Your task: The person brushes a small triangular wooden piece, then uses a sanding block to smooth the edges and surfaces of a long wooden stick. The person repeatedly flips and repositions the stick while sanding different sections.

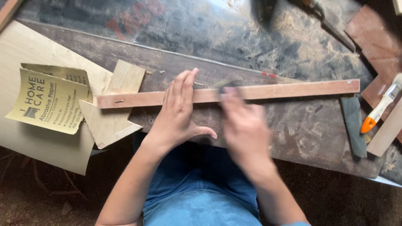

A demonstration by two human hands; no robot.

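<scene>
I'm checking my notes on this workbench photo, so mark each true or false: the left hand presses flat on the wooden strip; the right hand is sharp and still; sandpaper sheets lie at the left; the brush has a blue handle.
1. The left hand presses flat on the wooden strip. True.
2. The right hand is sharp and still. False: it is blurred, over the strip.
3. Sandpaper sheets lie at the left. True.
4. The brush has a blue handle. False: white with an orange end.
</scene>
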